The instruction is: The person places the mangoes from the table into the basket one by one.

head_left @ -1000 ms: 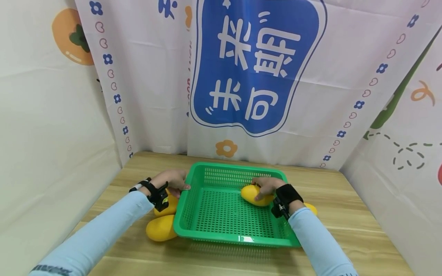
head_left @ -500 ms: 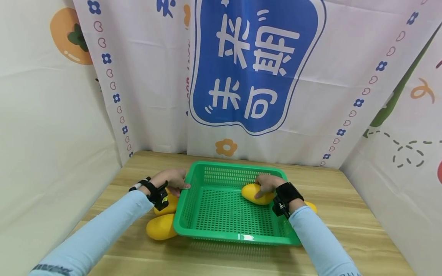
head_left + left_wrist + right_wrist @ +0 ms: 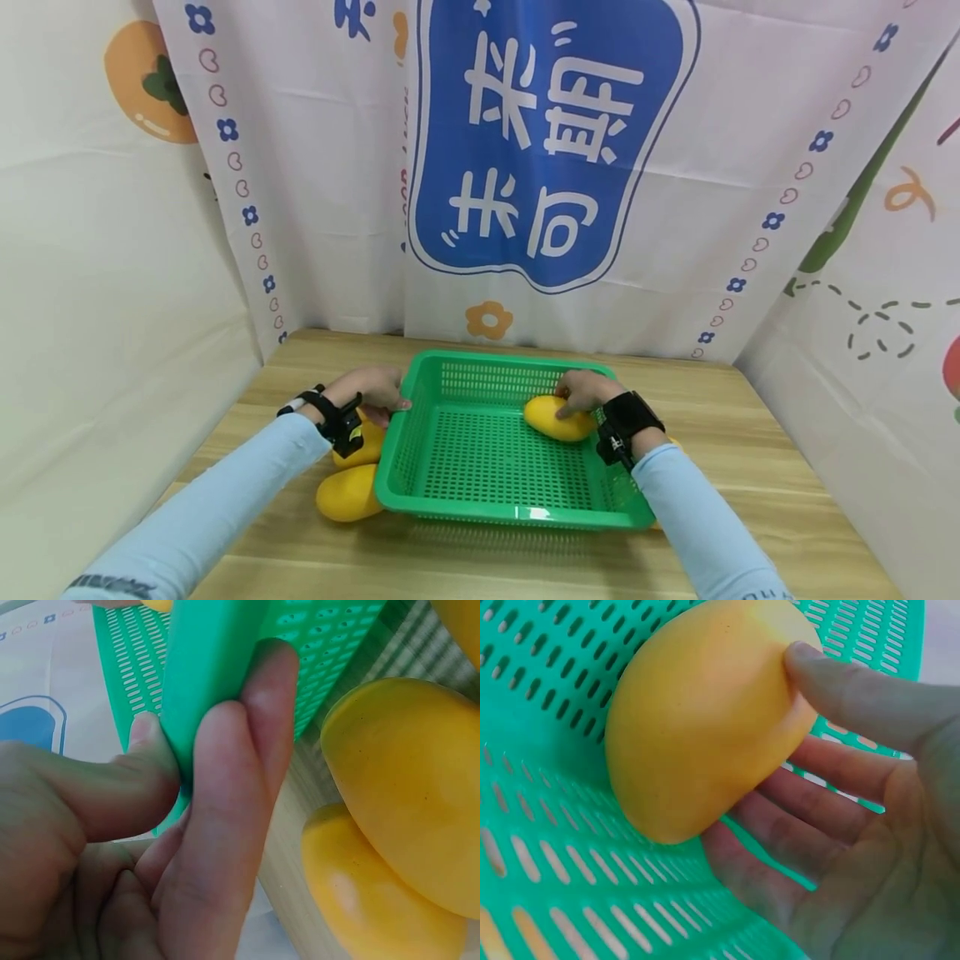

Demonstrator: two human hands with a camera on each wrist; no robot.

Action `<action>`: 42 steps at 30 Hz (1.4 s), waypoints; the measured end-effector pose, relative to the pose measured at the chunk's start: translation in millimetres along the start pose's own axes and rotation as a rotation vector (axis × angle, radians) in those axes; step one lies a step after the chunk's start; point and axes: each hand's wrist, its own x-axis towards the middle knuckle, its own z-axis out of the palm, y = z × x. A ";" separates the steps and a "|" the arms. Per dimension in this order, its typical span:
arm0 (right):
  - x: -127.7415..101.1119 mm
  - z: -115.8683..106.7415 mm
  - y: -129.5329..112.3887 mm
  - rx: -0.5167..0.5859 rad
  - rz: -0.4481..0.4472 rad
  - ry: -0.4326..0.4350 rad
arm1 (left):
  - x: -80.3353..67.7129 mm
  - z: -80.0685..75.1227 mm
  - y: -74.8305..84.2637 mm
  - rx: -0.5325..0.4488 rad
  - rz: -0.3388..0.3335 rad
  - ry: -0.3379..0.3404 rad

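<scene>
1. The right hand (image 3: 583, 392) holds the mango (image 3: 558, 419) inside the basket (image 3: 420, 492), near its right wall; the fingers are loosely curled around it.
2. The mango's long axis runs left-right, with the palm on its right.
3. The left hand (image 3: 371, 390) pinches the basket's left rim.

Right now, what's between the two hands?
The green basket lies between the left hand and right hand, with one mango inside, in the head view.

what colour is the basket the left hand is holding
Green, a slotted plastic basket; the left hand pinches its rim. It shows best in the head view.
</scene>
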 end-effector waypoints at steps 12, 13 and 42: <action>-10.2 -7.6 8.1 0.047 -0.073 0.015 | 0.4 -0.6 5.9 -0.036 -0.005 -0.012; -11.2 -8.4 9.0 0.068 -0.070 0.013 | 0.4 -0.7 6.1 -0.039 -0.005 -0.013; -62.3 -32.5 45.7 0.274 -0.272 0.159 | -1.1 0.3 5.9 -0.048 -0.001 0.002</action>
